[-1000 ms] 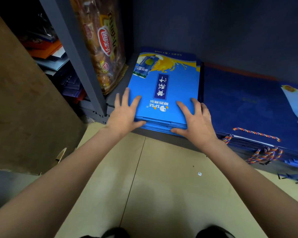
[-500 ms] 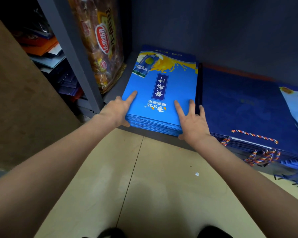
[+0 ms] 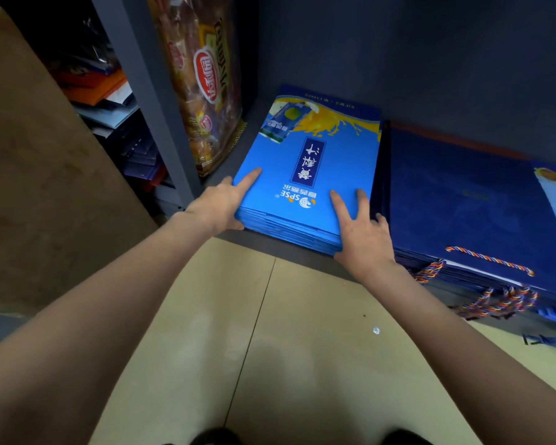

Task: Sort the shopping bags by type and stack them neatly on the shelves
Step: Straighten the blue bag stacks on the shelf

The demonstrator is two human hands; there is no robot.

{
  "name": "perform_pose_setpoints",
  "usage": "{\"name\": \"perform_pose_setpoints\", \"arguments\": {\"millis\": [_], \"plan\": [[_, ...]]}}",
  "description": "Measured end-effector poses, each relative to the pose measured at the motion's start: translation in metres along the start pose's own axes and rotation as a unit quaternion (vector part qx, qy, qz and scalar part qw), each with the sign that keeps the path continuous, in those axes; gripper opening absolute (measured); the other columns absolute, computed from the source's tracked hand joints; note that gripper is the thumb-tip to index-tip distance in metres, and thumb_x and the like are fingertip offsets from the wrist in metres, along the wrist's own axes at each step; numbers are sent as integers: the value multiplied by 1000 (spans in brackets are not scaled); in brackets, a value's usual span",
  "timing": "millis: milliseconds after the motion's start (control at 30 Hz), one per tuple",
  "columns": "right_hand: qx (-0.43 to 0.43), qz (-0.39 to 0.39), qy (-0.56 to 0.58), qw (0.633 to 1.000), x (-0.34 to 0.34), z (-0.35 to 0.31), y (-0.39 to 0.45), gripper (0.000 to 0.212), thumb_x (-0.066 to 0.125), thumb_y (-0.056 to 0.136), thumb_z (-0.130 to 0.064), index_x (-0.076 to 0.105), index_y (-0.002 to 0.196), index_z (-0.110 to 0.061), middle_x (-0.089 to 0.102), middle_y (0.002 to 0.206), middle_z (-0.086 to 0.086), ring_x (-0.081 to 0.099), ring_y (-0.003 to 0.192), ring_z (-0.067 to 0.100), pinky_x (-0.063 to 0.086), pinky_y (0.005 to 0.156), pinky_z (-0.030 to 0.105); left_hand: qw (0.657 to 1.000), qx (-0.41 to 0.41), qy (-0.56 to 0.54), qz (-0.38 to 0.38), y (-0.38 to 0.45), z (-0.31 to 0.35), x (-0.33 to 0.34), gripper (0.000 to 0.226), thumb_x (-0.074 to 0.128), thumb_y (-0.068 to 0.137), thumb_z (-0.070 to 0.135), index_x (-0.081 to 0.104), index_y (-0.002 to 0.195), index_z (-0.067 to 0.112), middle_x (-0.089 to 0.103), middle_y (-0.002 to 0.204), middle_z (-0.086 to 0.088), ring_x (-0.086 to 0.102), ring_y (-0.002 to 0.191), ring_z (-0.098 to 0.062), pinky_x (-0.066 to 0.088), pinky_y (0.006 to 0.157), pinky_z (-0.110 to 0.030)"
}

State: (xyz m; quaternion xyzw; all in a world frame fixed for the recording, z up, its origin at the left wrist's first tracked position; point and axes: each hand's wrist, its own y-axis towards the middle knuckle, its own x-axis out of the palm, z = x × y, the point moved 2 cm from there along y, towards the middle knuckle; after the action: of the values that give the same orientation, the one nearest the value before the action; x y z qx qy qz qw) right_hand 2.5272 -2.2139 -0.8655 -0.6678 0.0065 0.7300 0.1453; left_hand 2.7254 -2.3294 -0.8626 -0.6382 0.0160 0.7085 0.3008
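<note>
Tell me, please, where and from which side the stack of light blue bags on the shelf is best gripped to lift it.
Probably by its two front corners, from the open front of the shelf. The stack of light blue bags lies flat, its near edge at the shelf lip; the snack package and the dark blue bags crowd its sides.

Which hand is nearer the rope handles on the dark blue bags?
Right. The right hand rests on the light blue stack's right corner, beside the rope handles. The left hand is at that stack's far left edge.

snack bag (image 3: 203, 91) leaning on shelf post (image 3: 148, 101) | cardboard (image 3: 45, 175) left | beige floor (image 3: 270, 348)
</note>
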Motion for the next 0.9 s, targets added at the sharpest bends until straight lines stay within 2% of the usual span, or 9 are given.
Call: {"name": "perform_pose_setpoints", "arguments": {"millis": [33, 100, 167, 233, 333, 567, 667, 767, 900], "plan": [[5, -10, 8, 1000, -1, 1, 1, 102, 68, 81, -21, -9, 148, -30, -7, 153, 18, 48, 115, 35, 19, 113, 39, 1000, 4, -1, -6, 1, 3, 1, 109, 73, 79, 27, -12, 146, 40, 28, 140, -23, 46, 117, -43, 41, 99, -47], [6, -10, 2, 1000, -5, 5, 0, 103, 70, 79, -35, -6, 149, -28, -7, 154, 17, 34, 128, 39, 18, 112, 42, 1000, 1, -6, -11, 3, 7, 1, 114, 76, 73, 38, -11, 146, 39, 23, 142, -21, 43, 120, -43, 40, 99, -47], [-11, 26, -5, 1000, -15, 4, -2, 101, 69, 74, -52, 7, 149, -24, -2, 154, 13, 12, 138, 38, 10, 113, 48, 1000, 7, -4, 9, 2, 12, -2, 114, 76, 70, 47, -7, 147, 36, 14, 146, -17, 36, 126, -42, 38, 102, -48], [-56, 75, 33, 995, -23, -6, -3, 90, 67, 74, -55, 24, 145, -20, 7, 154, 11, 6, 141, 34, 5, 114, 49, 999, 29, -11, 40, -2, 14, -6, 110, 76, 70, 48, 1, 149, 32, 2, 152, -15, 25, 134, -40, 31, 108, -48], [-123, 118, 89, 981, -26, -32, 2, 72, 67, 78, -47, 40, 137, -14, 24, 150, 9, 16, 139, 29, 6, 115, 46, 996, 61, -1, 64, -5, 15, -8, 104, 75, 70, 48, 12, 149, 26, 2, 155, -11, 19, 139, -35, 26, 111, -46], [-135, 150, 70, 977, -17, -51, 21, 65, 69, 78, -37, 44, 134, -13, 39, 139, 8, 35, 127, 30, 18, 110, 47, 988, 100, 77, 84, -6, 16, -11, 92, 63, 78, 56, 19, 149, 16, 18, 156, -7, 12, 144, -26, 20, 116, -39], [-141, 219, 37, 965, -11, -53, 22, 59, 78, 66, -33, 59, 117, -8, 57, 119, 10, 53, 107, 32, 35, 99, 51, 985, 118, 68, 102, -9, 13, -11, 87, 60, 81, 55, 23, 148, 15, 22, 155, -7, 15, 144, -22, 19, 115, -36], [-137, 276, -23, 951, -8, -58, 23, 50, 78, 59, -28, 64, 102, -9, 64, 102, 6, 59, 90, 28, 44, 90, 45, 984, 128, 59, 114, -11, 15, -9, 83, 60, 83, 51, 25, 147, 13, 22, 155, -8, 16, 144, -21, 18, 115, -34], [-131, 246, -27, 960, -7, -63, 23, 54, 80, 55, -29, 63, 103, -10, 63, 102, 6, 59, 89, 28, 45, 88, 45, 987, 116, 45, 103, -11, 21, 1, 80, 62, 84, 46, 26, 146, 12, 21, 155, -8, 15, 144, -22, 21, 115, -36]]}}
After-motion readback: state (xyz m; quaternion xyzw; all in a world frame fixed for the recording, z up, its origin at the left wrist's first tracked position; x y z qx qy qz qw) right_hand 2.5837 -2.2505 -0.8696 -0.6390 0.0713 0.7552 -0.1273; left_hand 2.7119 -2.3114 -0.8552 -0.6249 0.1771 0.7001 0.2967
